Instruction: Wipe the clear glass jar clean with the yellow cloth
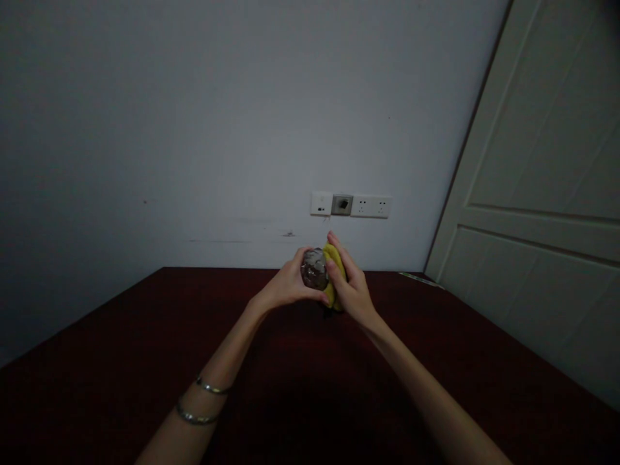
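Observation:
My left hand (287, 280) is wrapped around a round, shiny, see-through object (314, 269) that looks like glass; its exact kind does not show. Against that object's right side, my right hand (353, 287) presses a folded yellow cloth (335, 258), with the thumb lying over the near face of the cloth. Both hands are raised in front of me above the dark red tabletop (203, 336). Part of the cloth is hidden behind the right fingers.
A pale wall (217, 129) rises behind the table, with a row of sockets and switches (351, 205) low on it. To the right stands a light panelled door (542, 194). A thin flat strip (420, 279) lies near the table's far right corner.

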Demonstrator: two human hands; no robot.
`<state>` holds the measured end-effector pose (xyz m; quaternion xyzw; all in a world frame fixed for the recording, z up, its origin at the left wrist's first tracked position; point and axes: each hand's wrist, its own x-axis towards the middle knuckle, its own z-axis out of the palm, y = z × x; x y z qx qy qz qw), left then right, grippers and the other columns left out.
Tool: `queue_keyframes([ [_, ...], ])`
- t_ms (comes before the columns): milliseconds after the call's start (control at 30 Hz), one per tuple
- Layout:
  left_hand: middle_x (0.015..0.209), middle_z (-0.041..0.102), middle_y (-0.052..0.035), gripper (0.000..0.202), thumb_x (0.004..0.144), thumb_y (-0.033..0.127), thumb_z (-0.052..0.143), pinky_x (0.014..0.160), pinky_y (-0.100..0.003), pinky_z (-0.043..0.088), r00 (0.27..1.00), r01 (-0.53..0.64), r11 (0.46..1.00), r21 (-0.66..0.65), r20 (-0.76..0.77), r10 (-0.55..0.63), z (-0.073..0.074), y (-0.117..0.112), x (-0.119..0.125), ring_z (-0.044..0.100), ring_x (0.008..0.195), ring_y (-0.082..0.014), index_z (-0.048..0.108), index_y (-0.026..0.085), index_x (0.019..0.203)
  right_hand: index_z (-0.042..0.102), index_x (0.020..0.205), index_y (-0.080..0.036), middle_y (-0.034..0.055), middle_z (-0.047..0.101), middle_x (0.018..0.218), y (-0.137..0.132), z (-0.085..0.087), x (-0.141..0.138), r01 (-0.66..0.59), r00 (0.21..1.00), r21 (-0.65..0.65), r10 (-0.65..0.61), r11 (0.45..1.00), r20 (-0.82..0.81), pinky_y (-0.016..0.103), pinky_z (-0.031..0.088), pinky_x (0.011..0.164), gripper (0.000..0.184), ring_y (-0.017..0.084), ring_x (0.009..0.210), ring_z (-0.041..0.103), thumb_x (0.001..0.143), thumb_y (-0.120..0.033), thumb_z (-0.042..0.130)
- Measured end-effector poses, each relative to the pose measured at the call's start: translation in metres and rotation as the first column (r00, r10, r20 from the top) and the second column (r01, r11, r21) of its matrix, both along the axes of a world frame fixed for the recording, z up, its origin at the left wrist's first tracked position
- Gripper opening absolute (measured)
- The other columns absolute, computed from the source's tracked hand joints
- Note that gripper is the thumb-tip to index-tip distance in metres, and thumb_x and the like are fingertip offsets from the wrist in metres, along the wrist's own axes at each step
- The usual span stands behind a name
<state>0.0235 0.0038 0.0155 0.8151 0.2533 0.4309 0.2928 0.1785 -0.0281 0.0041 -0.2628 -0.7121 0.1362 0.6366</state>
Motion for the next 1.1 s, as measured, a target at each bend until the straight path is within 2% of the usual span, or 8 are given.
queue_keyframes([
  [133,0.119,0.056,-0.0122,0.090,0.051,0.033,0.086,0.094,-0.047,0.045,0.997,0.071,0.996,0.057,0.002,-0.071,0.000,-0.004,0.003,0.056,0.110,-0.0291,0.036,0.020,0.124,0.052,0.129,-0.036,-0.0011,0.039,0.148,-0.010,0.008,0.003,0.004,0.993,0.193,-0.027,0.981,0.117,0.044,0.029,0.113,0.039,0.019,0.136,0.037,0.091,-0.029,0.050],
  [200,0.120,0.056,-0.0124,0.090,0.051,0.034,0.086,0.094,-0.047,0.045,0.997,0.079,0.993,0.087,0.001,-0.079,0.000,-0.004,0.003,0.056,0.110,-0.0295,0.036,0.020,0.125,0.055,0.126,-0.035,0.0000,0.044,0.145,-0.007,0.009,0.005,-0.008,0.994,0.192,-0.013,0.981,0.105,0.045,0.032,0.112,0.037,0.019,0.133,0.042,0.090,-0.028,0.051],
  [400,0.120,0.055,-0.0126,0.092,0.048,0.039,0.086,0.097,-0.047,0.044,0.997,0.027,0.976,0.215,-0.071,-0.011,0.002,-0.003,-0.002,0.054,0.113,-0.0316,0.037,0.019,0.124,0.064,0.116,-0.030,0.0036,0.054,0.136,0.002,0.008,0.007,-0.019,0.998,0.048,0.022,0.999,-0.067,0.046,0.038,0.108,0.029,0.021,0.126,0.050,0.090,-0.033,0.052],
  [600,0.121,0.055,-0.0133,0.090,0.057,0.036,0.082,0.092,-0.045,0.046,0.994,-0.003,0.976,0.219,-0.103,0.026,0.003,-0.005,-0.003,0.056,0.109,-0.0295,0.032,0.020,0.130,0.062,0.118,-0.032,0.0007,0.050,0.139,-0.010,0.009,0.005,-0.012,0.990,0.238,-0.023,0.971,0.141,0.049,0.034,0.110,0.035,0.022,0.131,0.045,0.083,-0.028,0.061],
  [667,0.122,0.054,-0.0131,0.089,0.058,0.038,0.081,0.093,-0.044,0.045,0.993,-0.001,0.974,0.229,-0.115,0.028,0.004,-0.007,-0.003,0.056,0.110,-0.0290,0.033,0.019,0.130,0.065,0.114,-0.033,-0.0002,0.053,0.136,-0.009,0.009,0.005,0.013,0.994,0.206,-0.034,0.979,0.101,0.048,0.035,0.110,0.031,0.022,0.128,0.048,0.084,-0.027,0.060],
  [800,0.126,0.053,-0.0133,0.090,0.054,0.041,0.083,0.097,-0.046,0.043,0.984,0.002,0.963,0.270,-0.175,0.047,0.005,-0.009,-0.002,0.053,0.114,-0.0303,0.037,0.019,0.128,0.069,0.106,-0.030,0.0017,0.060,0.128,0.000,0.009,0.006,0.034,0.996,0.014,-0.033,0.999,-0.079,0.046,0.040,0.106,0.024,0.021,0.120,0.056,0.085,-0.031,0.058],
  [867,0.126,0.053,-0.0135,0.091,0.053,0.042,0.083,0.096,-0.047,0.043,0.978,0.001,0.963,0.270,-0.202,0.055,0.005,-0.008,-0.002,0.054,0.114,-0.0314,0.037,0.019,0.128,0.070,0.105,-0.028,0.0032,0.062,0.127,0.002,0.009,0.007,0.021,0.995,-0.035,-0.024,0.999,-0.097,0.046,0.041,0.106,0.024,0.022,0.119,0.056,0.085,-0.033,0.058],
  [1100,0.127,0.053,-0.0140,0.090,0.058,0.035,0.081,0.094,-0.043,0.045,0.980,0.027,0.974,0.224,-0.199,0.019,0.006,-0.006,-0.006,0.055,0.113,-0.0292,0.034,0.019,0.133,0.065,0.113,-0.033,0.0003,0.055,0.134,-0.010,0.011,0.008,-0.032,0.984,0.156,0.003,0.987,0.178,0.047,0.037,0.109,0.033,0.022,0.126,0.050,0.081,-0.023,0.062],
])
